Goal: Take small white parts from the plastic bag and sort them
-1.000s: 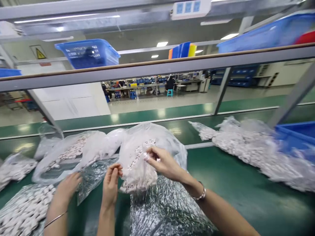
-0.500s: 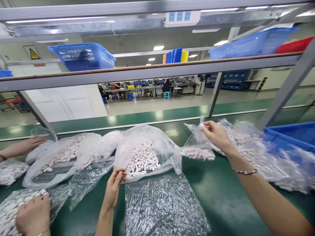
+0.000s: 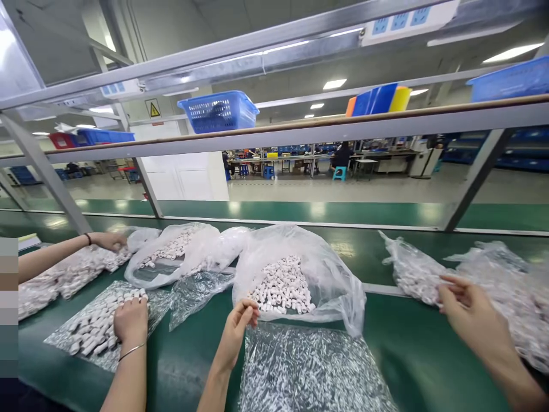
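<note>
A large translucent plastic bag (image 3: 343, 269) lies open with a heap of small white tubular pieces (image 3: 285, 286) inside. At its front left edge is my left hand (image 3: 238, 329), thumb and fingers pinched together; what they hold is too small to make out. My right hand (image 3: 476, 315) is at the right with its fingers apart, beside a small clear bag of white pieces (image 3: 416, 280) that lies on the table. In front of the large bag lies a flat, shiny clear plastic bag (image 3: 317, 372).
A co-worker's hand (image 3: 131, 320) rests on white pieces on a clear sheet at left; another co-worker's hand (image 3: 107, 240) touches filled bags. More filled bags (image 3: 510, 303) lie at right. A shelf with a blue basket (image 3: 218, 111) crosses above the green table (image 3: 184, 355).
My right hand has let go of the small bag, which now lies on the table, and has come lower. The view has swung left. My left hand stays at the large bag's edge.
</note>
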{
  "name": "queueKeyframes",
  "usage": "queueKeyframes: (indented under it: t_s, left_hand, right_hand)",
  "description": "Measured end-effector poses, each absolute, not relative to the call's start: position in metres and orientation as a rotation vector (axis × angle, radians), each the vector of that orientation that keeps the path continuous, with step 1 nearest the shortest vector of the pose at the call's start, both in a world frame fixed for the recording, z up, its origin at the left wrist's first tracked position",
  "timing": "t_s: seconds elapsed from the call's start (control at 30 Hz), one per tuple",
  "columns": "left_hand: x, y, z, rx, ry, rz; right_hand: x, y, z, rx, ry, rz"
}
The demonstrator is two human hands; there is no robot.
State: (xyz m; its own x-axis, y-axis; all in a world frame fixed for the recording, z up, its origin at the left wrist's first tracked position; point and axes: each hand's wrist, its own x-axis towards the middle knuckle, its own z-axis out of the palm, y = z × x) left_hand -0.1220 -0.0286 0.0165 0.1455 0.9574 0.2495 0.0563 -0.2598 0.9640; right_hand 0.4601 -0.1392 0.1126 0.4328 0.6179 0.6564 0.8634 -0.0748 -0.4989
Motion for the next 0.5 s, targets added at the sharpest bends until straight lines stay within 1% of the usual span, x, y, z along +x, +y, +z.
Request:
queueKeyframes:
  t_s: [0.07,0.1,0.2,0.3,0.5]
  left_hand:
    - [-0.074,-0.045,0.012,1.572,0.972,1.147]
    - [-0.054,-0.054,0.010,1.594,0.948,1.104]
    - [-0.013,-0.078,0.011,1.644,0.889,1.026]
    - [0.004,-0.090,0.021,1.691,0.875,1.012]
    - [0.013,-0.091,0.038,1.794,0.900,0.973]
  right_hand:
    - [0.423,-0.148,0.101,-1.803,-1.315,-0.229]
    - [0.403,-0.152,0.098,-1.790,-1.372,-0.236]
    - [0.343,-0.159,0.094,-1.699,-1.689,-0.055]
    - [0.295,-0.160,0.089,-1.568,-1.989,0.151]
    - [0.251,-0.164,0.048,-1.381,-2.470,0.281]
